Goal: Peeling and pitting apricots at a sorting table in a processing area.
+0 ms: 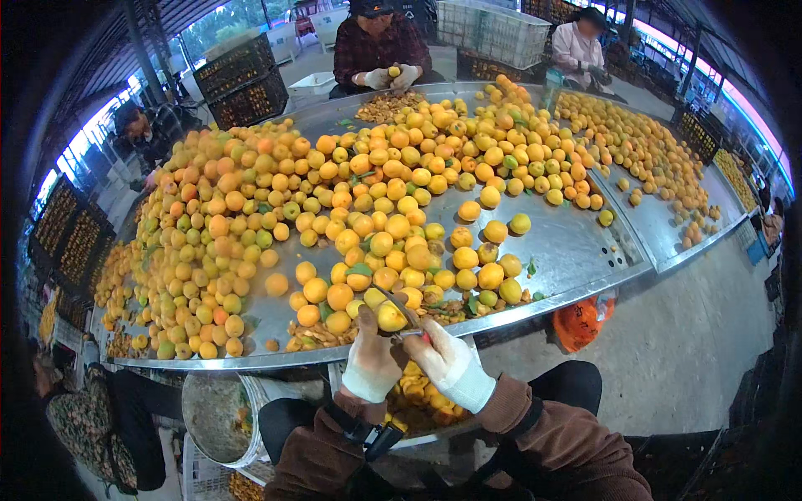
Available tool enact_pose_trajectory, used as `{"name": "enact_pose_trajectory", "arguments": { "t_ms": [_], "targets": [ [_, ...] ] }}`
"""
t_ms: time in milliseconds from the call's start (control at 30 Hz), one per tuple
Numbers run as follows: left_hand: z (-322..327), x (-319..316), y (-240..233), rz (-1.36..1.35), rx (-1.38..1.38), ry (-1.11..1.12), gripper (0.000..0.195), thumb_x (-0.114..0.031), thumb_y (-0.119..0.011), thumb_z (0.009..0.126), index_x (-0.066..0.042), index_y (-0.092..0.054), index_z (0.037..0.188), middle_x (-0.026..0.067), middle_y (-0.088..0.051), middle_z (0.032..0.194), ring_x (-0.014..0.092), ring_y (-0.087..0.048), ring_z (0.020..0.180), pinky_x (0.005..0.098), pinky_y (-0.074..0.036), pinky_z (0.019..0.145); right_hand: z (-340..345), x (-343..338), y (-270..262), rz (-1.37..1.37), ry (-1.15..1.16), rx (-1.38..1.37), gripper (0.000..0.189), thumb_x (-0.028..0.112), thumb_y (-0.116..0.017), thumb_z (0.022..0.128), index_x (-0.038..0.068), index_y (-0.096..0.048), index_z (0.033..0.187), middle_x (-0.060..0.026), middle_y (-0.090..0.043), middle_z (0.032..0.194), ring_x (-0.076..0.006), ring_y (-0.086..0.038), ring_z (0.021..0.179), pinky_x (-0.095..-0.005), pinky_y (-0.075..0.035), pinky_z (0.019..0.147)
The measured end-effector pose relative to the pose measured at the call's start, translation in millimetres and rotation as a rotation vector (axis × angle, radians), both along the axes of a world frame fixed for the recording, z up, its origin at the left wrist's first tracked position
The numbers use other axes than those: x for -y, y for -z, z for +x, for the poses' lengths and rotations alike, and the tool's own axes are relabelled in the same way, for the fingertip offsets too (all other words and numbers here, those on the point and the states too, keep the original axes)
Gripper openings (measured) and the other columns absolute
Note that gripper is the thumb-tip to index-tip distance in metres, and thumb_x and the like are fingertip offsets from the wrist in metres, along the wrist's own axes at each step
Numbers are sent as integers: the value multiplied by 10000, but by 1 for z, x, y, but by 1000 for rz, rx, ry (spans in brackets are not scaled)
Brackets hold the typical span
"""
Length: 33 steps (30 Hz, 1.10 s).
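A yellow apricot (390,317) is held in my left hand (374,360), which wears a stained white glove. My right hand (448,360), also gloved, grips a small knife (407,308); a bit of red handle shows at its fingers. The knife's blade lies against the apricot, though how deep it cuts I cannot tell. Both hands meet just over the near edge of a stainless steel table (576,250). Halved apricots (420,394) fill a container below my hands. Whole apricots (376,244) are heaped on the table ahead, with brownish scraps (319,338) along its rim.
A white bucket (216,419) stands at my left knee. An orange bag (579,322) hangs under the table at right. Across the table a person (382,50) in gloves holds an apricot; other people sit around. Stacked black crates (241,81) stand at the far left.
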<state>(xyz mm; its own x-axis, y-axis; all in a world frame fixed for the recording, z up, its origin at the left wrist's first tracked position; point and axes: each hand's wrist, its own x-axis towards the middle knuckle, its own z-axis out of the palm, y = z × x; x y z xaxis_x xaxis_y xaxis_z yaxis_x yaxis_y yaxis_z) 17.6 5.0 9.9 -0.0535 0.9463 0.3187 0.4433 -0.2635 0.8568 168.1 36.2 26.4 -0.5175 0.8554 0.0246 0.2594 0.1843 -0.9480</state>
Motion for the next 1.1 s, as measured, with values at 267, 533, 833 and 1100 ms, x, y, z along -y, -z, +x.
{"name": "enact_pose_trajectory", "arguments": {
  "t_ms": [267,533,833,1100],
  "targets": [
    [4,0,6,-66,826,165,378,-77,-493,963,35,-376,1305,156,-576,1225,289,-575,1111,360,-437,965,2,2,21,569,-19,-41,245,78,-556,888,41,-545,1129,-180,-546,904,-362,-611,753,-406,-500,594],
    [2,-1,-9,-20,617,214,537,-434,-363,1020,19,-475,1286,91,-560,1174,153,-515,1116,279,-411,952,12,-8,12,847,0,27,249,18,-572,851,63,-537,1093,-197,-513,975,-352,-600,750,-406,-505,574],
    [8,-1,6,-5,860,147,508,-406,-464,998,24,-499,1267,66,-567,1170,153,-517,1095,269,-378,955,-6,7,6,350,149,-57,261,119,-546,922,-13,-479,1137,-209,-578,875,-398,-615,728,-423,-497,591],
    [-19,-4,-4,-30,146,-156,364,-277,-555,969,-10,-552,1217,44,-618,1082,136,-564,968,272,-464,816,-18,-16,17,301,156,163,219,215,-507,933,14,-474,1014,-237,-593,742,-447,-600,720,-460,-476,597]
  ]
}}
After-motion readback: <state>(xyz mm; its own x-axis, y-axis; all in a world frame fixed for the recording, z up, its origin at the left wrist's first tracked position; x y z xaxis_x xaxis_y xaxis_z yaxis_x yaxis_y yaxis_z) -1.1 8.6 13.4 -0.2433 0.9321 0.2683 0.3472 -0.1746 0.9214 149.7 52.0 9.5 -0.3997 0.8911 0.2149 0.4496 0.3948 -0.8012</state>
